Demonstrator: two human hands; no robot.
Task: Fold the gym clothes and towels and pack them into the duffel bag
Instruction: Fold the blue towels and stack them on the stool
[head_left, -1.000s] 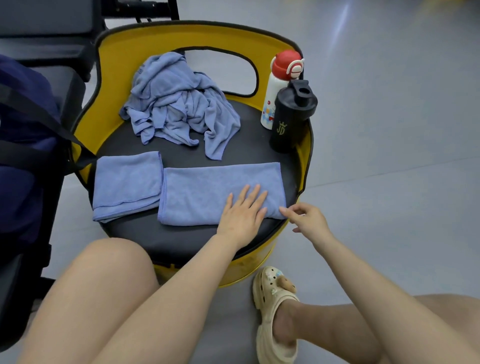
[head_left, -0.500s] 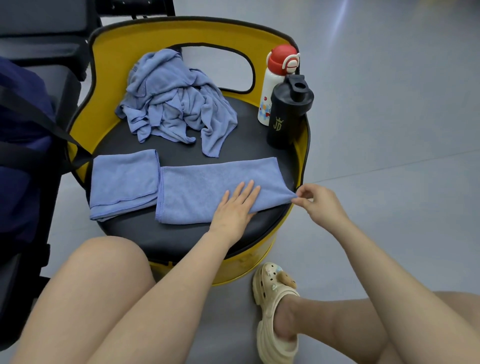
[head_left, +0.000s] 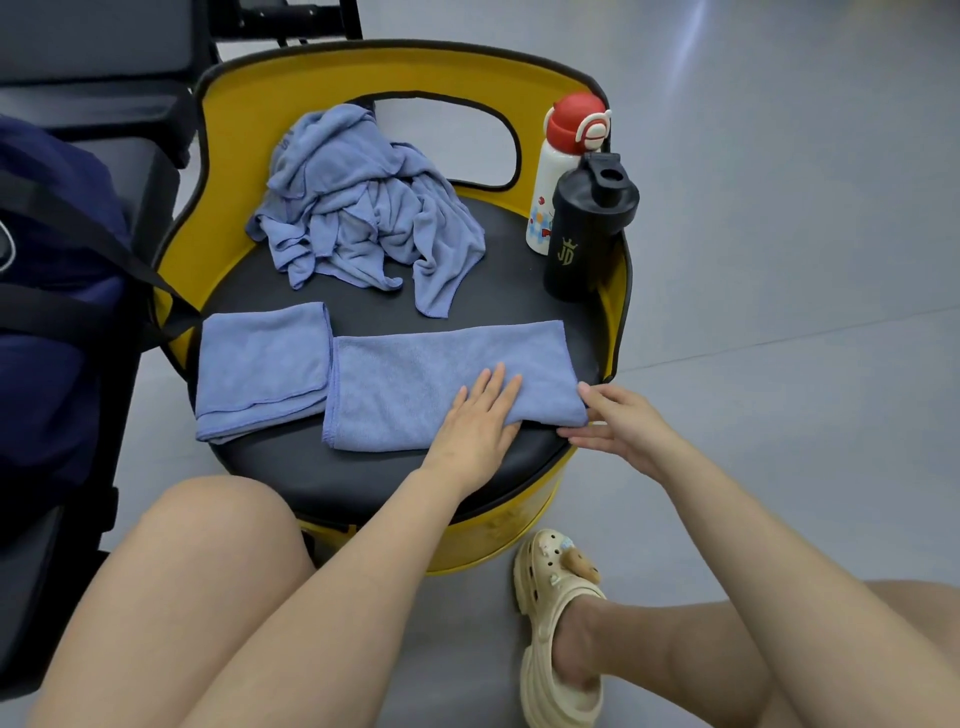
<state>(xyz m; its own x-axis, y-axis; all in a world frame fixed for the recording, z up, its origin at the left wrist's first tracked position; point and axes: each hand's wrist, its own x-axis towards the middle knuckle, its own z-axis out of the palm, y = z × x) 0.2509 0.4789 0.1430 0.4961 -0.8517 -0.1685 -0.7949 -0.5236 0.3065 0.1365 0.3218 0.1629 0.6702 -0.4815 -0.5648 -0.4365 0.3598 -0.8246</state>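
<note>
At the seat's front-right edge, my left hand (head_left: 480, 415) presses flat on the half-folded blue microfibre towel (head_left: 447, 384) while my right hand (head_left: 618, 421) pinches its corner; an uneven pull risks a skewed fold.

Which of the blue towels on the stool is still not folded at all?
The crumpled towel heaped at the back of the stool, against the yellow backrest. The small folded towel and the long folded towel under the left hand lie flat in front.
</note>
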